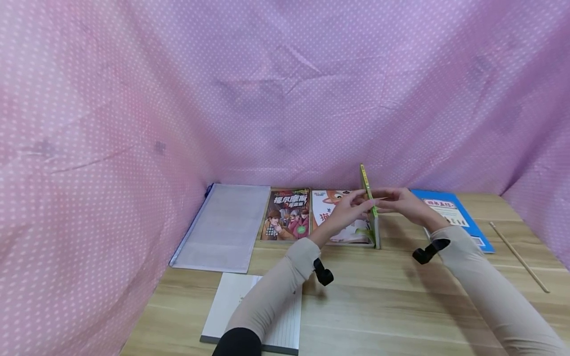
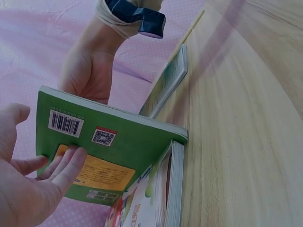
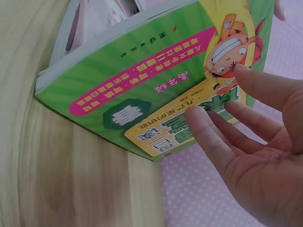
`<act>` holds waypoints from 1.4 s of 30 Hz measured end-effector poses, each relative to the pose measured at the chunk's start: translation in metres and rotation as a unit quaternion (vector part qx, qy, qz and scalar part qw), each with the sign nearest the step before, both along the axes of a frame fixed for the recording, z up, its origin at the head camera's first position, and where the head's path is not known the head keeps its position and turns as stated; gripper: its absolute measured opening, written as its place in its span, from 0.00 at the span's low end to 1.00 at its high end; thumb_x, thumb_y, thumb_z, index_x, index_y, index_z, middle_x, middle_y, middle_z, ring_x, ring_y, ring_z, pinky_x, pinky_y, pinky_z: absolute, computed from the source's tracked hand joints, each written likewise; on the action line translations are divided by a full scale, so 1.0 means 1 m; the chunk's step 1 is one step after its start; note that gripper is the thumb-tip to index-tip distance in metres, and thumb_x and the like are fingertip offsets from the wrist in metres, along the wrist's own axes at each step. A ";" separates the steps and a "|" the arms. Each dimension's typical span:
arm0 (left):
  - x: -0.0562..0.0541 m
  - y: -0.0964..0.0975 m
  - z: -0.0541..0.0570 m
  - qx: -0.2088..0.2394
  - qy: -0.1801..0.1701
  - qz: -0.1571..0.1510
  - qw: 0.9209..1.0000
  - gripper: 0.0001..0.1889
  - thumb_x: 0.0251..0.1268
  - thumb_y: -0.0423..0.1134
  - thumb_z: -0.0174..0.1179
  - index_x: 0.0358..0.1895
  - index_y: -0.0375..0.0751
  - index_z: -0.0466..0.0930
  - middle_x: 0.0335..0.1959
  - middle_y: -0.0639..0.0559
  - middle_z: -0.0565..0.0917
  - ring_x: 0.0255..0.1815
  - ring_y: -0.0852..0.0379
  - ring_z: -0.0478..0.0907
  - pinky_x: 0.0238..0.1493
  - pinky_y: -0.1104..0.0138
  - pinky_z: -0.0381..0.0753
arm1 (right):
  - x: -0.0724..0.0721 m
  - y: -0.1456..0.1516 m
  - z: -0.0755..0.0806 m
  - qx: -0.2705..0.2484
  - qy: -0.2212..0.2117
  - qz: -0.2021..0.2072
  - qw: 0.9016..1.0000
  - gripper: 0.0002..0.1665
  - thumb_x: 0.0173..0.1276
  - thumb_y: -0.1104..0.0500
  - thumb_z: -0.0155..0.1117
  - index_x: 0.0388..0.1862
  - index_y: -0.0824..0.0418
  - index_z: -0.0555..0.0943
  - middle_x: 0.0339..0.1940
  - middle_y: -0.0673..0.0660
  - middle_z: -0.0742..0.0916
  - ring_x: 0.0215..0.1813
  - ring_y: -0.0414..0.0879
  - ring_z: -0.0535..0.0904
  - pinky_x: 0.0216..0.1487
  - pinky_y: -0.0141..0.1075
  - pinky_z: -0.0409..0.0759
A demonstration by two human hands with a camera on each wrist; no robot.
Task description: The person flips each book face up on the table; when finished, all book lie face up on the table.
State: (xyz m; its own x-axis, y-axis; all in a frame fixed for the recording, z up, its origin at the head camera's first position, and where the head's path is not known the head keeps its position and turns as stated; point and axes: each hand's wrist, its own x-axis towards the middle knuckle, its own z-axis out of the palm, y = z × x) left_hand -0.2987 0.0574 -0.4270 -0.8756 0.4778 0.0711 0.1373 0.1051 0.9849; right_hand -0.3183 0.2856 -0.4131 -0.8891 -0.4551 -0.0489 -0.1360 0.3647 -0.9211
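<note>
A green book (image 1: 376, 231) stands on end between my two hands, its spine toward me in the head view. My left hand (image 1: 342, 215) touches the back cover with extended fingers; a barcode (image 2: 66, 123) shows there in the left wrist view. From the other side my right hand (image 1: 404, 203) has its fingers spread at the front cover (image 3: 142, 90), which bears a cartoon face. The book's lower edge is at the right side of a white picture book (image 1: 324, 207), partly hidden by my left hand and forearm.
Left of the picture book lies a dark comic-style book (image 1: 288, 217), then a white zip pouch (image 1: 222, 222). A lined notebook (image 1: 287, 316) lies under my left forearm. To the right are a blue book (image 1: 480, 232) and a thin wooden stick (image 1: 521, 258). Pink dotted cloth (image 1: 285, 123) hangs behind.
</note>
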 end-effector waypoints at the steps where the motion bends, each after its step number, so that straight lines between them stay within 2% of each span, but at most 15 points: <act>1: 0.001 -0.002 0.001 -0.005 0.003 0.003 1.000 0.31 0.75 0.51 0.58 0.76 0.45 0.65 0.58 0.50 0.80 0.49 0.67 0.77 0.51 0.62 0.85 | -0.001 -0.001 -0.001 0.001 0.000 0.003 1.000 0.34 0.77 0.56 0.61 0.75 0.71 0.66 0.74 0.73 0.72 0.55 0.29 0.81 0.62 0.47 0.83; 4: 0.004 -0.008 0.003 -0.017 0.009 0.003 1.000 0.32 0.73 0.52 0.60 0.76 0.47 0.65 0.56 0.49 0.80 0.47 0.65 0.78 0.54 0.49 0.85 | -0.003 -0.004 -0.001 0.009 0.008 0.014 1.000 0.33 0.77 0.56 0.62 0.75 0.70 0.67 0.74 0.72 0.73 0.55 0.29 0.82 0.61 0.45 0.84; 6: 0.004 -0.011 0.003 -0.010 0.004 -0.002 1.000 0.33 0.73 0.52 0.61 0.77 0.47 0.64 0.56 0.47 0.79 0.46 0.64 0.79 0.55 0.42 0.83 | -0.004 -0.006 -0.001 0.013 0.015 0.022 1.000 0.33 0.77 0.57 0.62 0.75 0.69 0.68 0.73 0.72 0.74 0.55 0.30 0.82 0.61 0.45 0.84; 9: 0.004 -0.015 0.003 0.009 -0.001 -0.010 1.000 0.35 0.73 0.49 0.62 0.78 0.43 0.61 0.57 0.43 0.79 0.43 0.64 0.82 0.56 0.41 0.82 | -0.006 -0.010 0.000 0.018 0.020 0.035 0.999 0.33 0.76 0.58 0.62 0.75 0.69 0.68 0.72 0.73 0.74 0.57 0.31 0.81 0.61 0.44 0.84; 12: 0.004 -0.018 0.002 0.022 -0.002 -0.012 1.000 0.36 0.72 0.46 0.63 0.78 0.40 0.61 0.58 0.42 0.80 0.44 0.66 0.82 0.57 0.41 0.82 | -0.009 -0.012 -0.001 0.025 0.016 0.043 0.999 0.33 0.77 0.59 0.61 0.75 0.70 0.67 0.73 0.73 0.73 0.62 0.40 0.81 0.62 0.44 0.83; 16: 0.003 -0.023 -0.001 0.008 0.001 -0.011 1.000 0.38 0.69 0.44 0.66 0.78 0.40 0.61 0.57 0.42 0.80 0.43 0.66 0.80 0.54 0.42 0.84 | -0.014 -0.014 -0.004 0.044 0.002 0.045 0.998 0.34 0.76 0.58 0.62 0.76 0.68 0.66 0.74 0.72 0.73 0.68 0.57 0.78 0.64 0.47 0.81; 20: 0.004 -0.028 -0.003 -0.005 -0.003 -0.020 1.000 0.41 0.67 0.42 0.68 0.79 0.40 0.58 0.57 0.40 0.81 0.45 0.63 0.81 0.56 0.43 0.83 | -0.020 -0.016 -0.009 0.058 -0.007 0.048 0.997 0.36 0.76 0.56 0.64 0.76 0.68 0.66 0.73 0.73 0.74 0.69 0.65 0.75 0.67 0.55 0.79; 26: 0.007 -0.036 -0.005 -0.029 -0.020 -0.029 0.999 0.45 0.65 0.44 0.70 0.81 0.48 0.55 0.59 0.48 0.79 0.49 0.63 0.80 0.59 0.47 0.83 | -0.024 -0.015 -0.014 0.064 -0.025 0.049 0.996 0.38 0.76 0.58 0.63 0.77 0.71 0.63 0.74 0.75 0.70 0.73 0.70 0.70 0.69 0.59 0.75; 29: 0.007 -0.038 -0.008 -0.027 -0.022 -0.032 0.999 0.44 0.65 0.44 0.70 0.81 0.47 0.56 0.59 0.48 0.80 0.51 0.61 0.81 0.58 0.49 0.84 | -0.026 -0.014 -0.018 0.072 -0.031 0.048 0.996 0.39 0.76 0.57 0.63 0.78 0.72 0.61 0.75 0.76 0.69 0.74 0.72 0.67 0.70 0.59 0.74; 32: 0.007 -0.040 -0.011 -0.034 -0.016 -0.027 0.999 0.45 0.64 0.44 0.72 0.81 0.46 0.57 0.57 0.49 0.81 0.50 0.62 0.81 0.53 0.57 0.86 | -0.029 -0.013 -0.023 0.083 -0.036 0.042 0.995 0.41 0.76 0.55 0.63 0.79 0.71 0.60 0.75 0.76 0.68 0.74 0.72 0.67 0.70 0.59 0.74; 36: 0.008 -0.039 -0.015 -0.034 -0.009 -0.021 0.999 0.44 0.63 0.42 0.73 0.80 0.44 0.59 0.54 0.47 0.83 0.45 0.63 0.82 0.46 0.68 0.85 | -0.031 -0.009 -0.029 0.099 -0.041 0.032 0.994 0.42 0.76 0.53 0.64 0.79 0.70 0.59 0.76 0.76 0.67 0.75 0.71 0.66 0.70 0.57 0.74; 42: 0.009 -0.038 -0.022 -0.024 -0.001 -0.012 1.000 0.41 0.64 0.38 0.72 0.78 0.42 0.62 0.53 0.43 0.85 0.45 0.62 0.83 0.47 0.70 0.84 | -0.031 -0.006 -0.030 0.120 -0.024 0.020 0.992 0.42 0.75 0.53 0.64 0.79 0.69 0.60 0.77 0.76 0.66 0.76 0.72 0.64 0.69 0.56 0.75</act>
State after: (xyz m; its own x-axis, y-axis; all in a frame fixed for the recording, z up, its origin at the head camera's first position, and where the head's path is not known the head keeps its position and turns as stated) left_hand -0.2901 0.0198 -0.4492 -0.8638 0.5017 0.0466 0.1393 0.1490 0.9790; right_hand -0.3490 0.2800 -0.4431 -0.8650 -0.4593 -0.2020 -0.1127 0.5701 -0.8138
